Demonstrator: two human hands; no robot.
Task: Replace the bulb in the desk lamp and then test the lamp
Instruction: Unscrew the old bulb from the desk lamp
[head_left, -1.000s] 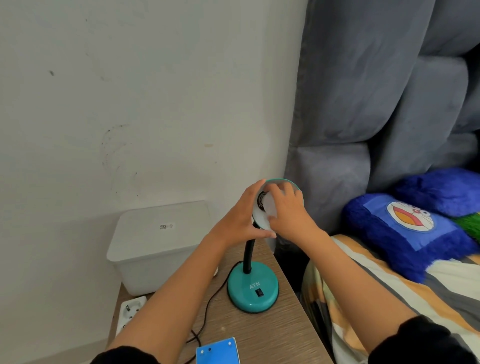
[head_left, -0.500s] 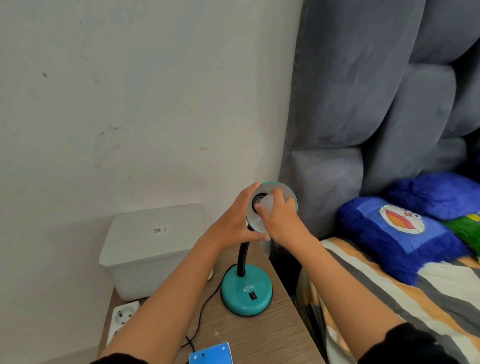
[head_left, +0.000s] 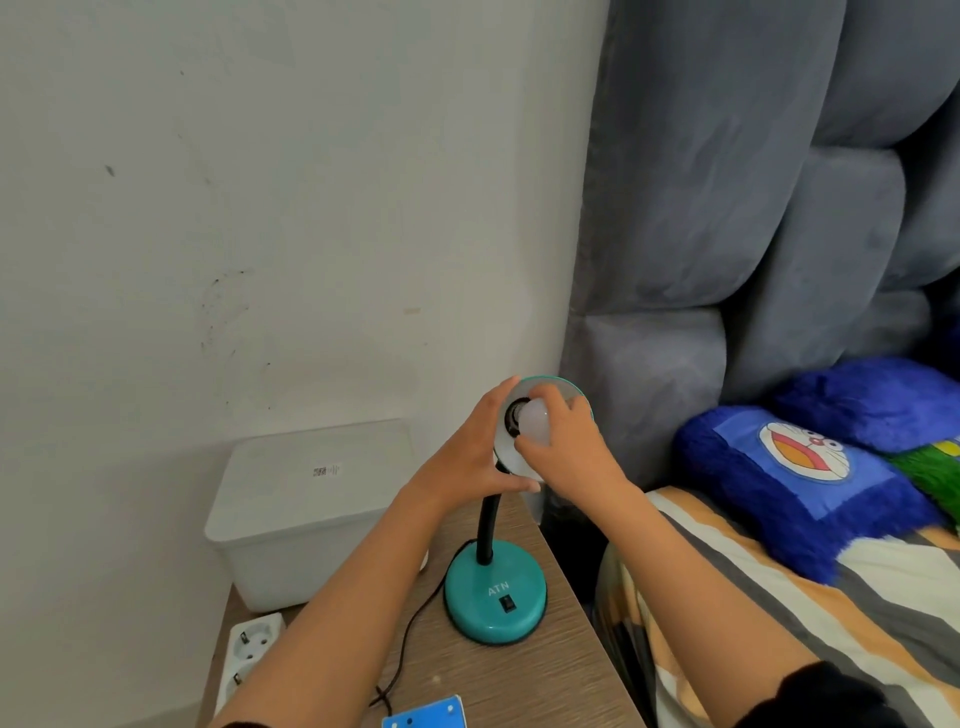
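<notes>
left hand (head_left: 470, 460) grips the lamp shade (head_left: 574, 391) rim while right hand (head_left: 569, 447) fingers close around the white bulb (head_left: 534, 423).

The lamp (head_left: 496, 592) stands on the table (head_left: 524, 680), right of the box (head_left: 306, 514) and power strip (head_left: 249, 649).

A lidded white plastic storage box (head_left: 311, 509) against the wall on a wood-grain bedside table (head_left: 545, 686), white power strip (head_left: 249, 649) beside it, blue cartoon-face plush pillow (head_left: 800, 478) before a grey padded headboard (head_left: 779, 208).
</notes>
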